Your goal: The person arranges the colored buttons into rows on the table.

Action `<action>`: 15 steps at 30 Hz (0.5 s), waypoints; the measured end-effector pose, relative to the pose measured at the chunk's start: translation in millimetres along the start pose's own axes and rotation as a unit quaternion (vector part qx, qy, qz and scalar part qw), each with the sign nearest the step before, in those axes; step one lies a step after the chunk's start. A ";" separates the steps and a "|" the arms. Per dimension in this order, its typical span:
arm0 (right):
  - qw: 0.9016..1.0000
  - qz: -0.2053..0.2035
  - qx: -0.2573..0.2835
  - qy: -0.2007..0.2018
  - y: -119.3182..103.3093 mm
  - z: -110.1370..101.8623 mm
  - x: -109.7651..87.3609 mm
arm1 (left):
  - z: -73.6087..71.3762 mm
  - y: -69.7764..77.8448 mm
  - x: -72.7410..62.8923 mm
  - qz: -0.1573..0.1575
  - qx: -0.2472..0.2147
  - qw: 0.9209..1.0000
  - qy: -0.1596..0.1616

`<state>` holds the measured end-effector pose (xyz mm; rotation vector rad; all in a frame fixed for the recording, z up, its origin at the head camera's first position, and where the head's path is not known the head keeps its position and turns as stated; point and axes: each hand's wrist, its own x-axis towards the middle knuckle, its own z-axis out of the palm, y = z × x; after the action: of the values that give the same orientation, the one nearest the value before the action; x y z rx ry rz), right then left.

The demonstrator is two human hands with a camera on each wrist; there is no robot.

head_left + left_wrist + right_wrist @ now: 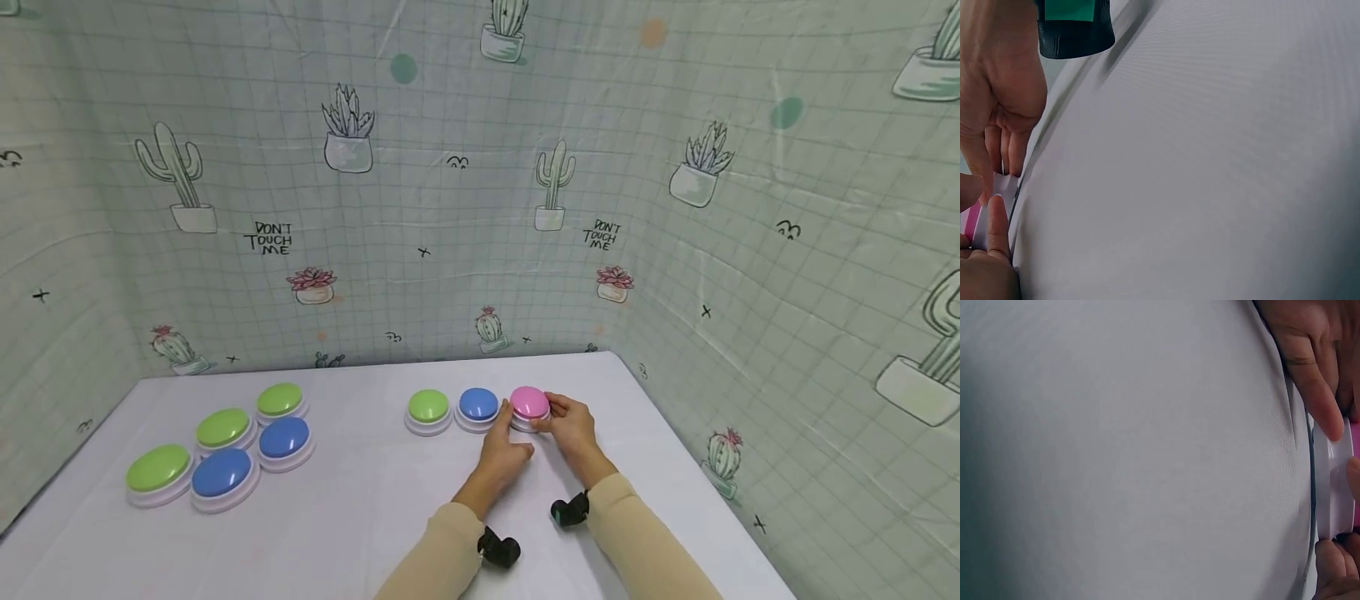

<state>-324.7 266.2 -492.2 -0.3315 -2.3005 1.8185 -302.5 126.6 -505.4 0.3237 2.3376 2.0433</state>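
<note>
A pink dome push button (pixel 529 402) on a white round base stands at the right end of a short row. From its right side my right hand (pixel 573 429) pinches it, thumb in front at the base. My left hand (pixel 501 458) is at its left side, fingertips right at the base and the thumb stretched out in front. In the left wrist view the white base (pixel 1004 184) shows between both hands. The right wrist view has the base (pixel 1338 487) at its right edge, with the left thumb (pixel 1322 409) over it.
Left of the pink button stand a blue button (pixel 478 403) and a green button (pixel 428 407). Several more, green (pixel 223 427) and blue (pixel 221 472), are grouped on the table's left. Patterned cloth walls (pixel 420 192) surround the white table (pixel 337 533).
</note>
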 end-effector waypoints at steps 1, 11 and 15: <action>1.000 0.000 0.000 0.001 0.3 0.4 1.0 | 0.1 -0.3 0.8 -0.002 -0.002 1.000 -0.001; 1.000 0.005 -0.010 0.004 -0.4 3.9 7.9 | -2.1 -1.8 7.6 0.003 0.009 1.000 -0.007; 1.000 0.009 -0.010 0.002 -1.9 4.2 9.5 | -3.8 -3.6 10.1 0.005 0.010 1.000 -0.012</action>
<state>-335.0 264.6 -491.3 -0.3592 -2.3222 1.8017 -313.4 124.1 -507.2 0.3583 2.3495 2.0086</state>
